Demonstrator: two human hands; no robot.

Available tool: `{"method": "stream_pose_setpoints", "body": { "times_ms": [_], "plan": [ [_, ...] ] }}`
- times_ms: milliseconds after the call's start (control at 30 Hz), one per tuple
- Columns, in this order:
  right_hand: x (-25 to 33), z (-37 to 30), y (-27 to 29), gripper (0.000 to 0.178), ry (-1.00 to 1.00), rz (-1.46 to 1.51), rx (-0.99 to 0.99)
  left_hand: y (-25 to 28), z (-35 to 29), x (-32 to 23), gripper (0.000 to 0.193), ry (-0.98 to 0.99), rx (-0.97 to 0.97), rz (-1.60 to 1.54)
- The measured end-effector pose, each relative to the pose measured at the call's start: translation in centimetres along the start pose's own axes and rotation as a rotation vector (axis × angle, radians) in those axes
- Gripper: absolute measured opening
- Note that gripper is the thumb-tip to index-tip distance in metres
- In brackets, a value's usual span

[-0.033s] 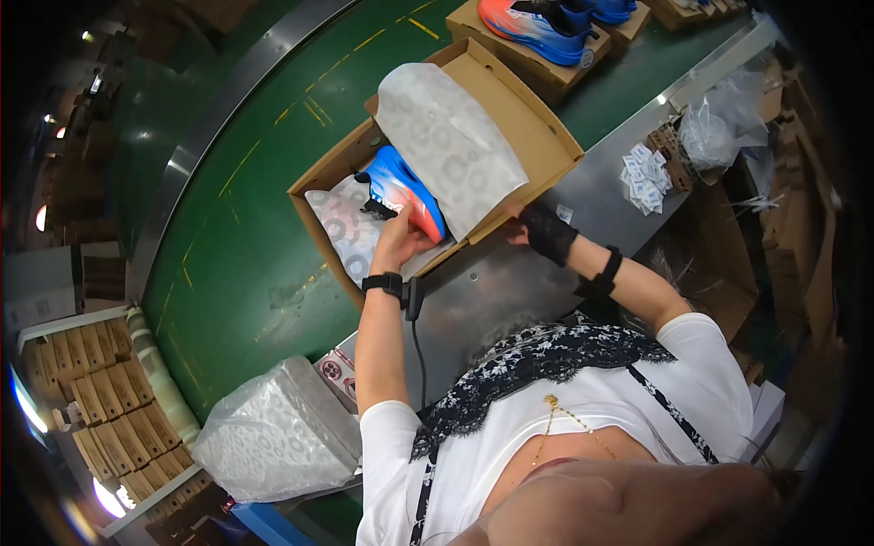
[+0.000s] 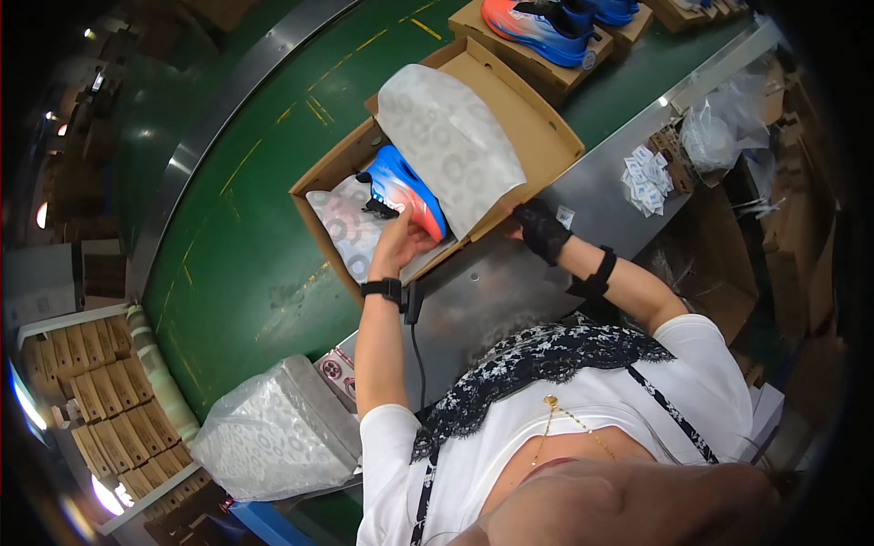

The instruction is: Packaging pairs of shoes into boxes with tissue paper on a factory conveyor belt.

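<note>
A blue and coral sneaker [image 2: 405,187] with black laces lies on its side in an open brown shoe box [image 2: 330,170], on grey-patterned white tissue paper [image 2: 341,226]. My left hand [image 2: 401,244], bare with a black band at the wrist, is closed around the sneaker's coral end near the box's front wall. More of the tissue [image 2: 446,136] is folded back over the box's raised right side. At that side's near edge is my right hand [image 2: 539,232] in a black fingerless glove. Its fingertips point at the cardboard, partly hidden, and whether they grip it is unclear.
Several small white packets [image 2: 646,180] lie on the metal table edge [image 2: 482,282] to the right, beside clear plastic bags [image 2: 710,136]. Other sneakers [image 2: 546,32] rest on boxes at the back. A plastic-wrapped bundle of paper [image 2: 278,432] stands at the lower left.
My right hand has shifted slightly left, closer to the box's near edge. The left hand and the sneaker look the same.
</note>
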State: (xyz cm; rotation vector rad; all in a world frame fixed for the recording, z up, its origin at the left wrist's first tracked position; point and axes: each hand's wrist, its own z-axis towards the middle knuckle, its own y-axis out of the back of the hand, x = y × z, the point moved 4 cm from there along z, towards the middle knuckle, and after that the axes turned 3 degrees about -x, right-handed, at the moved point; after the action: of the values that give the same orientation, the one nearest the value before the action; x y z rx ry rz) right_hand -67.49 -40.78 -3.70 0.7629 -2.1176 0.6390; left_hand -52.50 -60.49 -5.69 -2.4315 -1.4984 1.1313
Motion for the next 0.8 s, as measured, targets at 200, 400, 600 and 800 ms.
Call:
{"method": "stream_pose_setpoints", "body": {
  "times_ms": [200,400,600,800],
  "plan": [
    [5.3,-1.5,-8.0,0.06,1.12,-0.893,-0.296,8.0,-8.1,-1.6,0.041,-0.751,-0.61,-0.117],
    [-0.6,-0.1,-13.0,0.051,1.446,-1.56,-0.053,13.1,-5.3,2.3,0.046,-0.928,-0.753,0.449],
    [1.0,-0.2,-12.9,0.046,1.256,-1.674,0.071,10.4,-6.9,0.8,0.043,-0.631,-0.43,0.081],
    [3.8,-1.1,-14.4,0.047,1.156,-1.699,0.273,8.3,-6.2,2.6,0.048,-0.649,-0.228,-0.538]
  ]
}}
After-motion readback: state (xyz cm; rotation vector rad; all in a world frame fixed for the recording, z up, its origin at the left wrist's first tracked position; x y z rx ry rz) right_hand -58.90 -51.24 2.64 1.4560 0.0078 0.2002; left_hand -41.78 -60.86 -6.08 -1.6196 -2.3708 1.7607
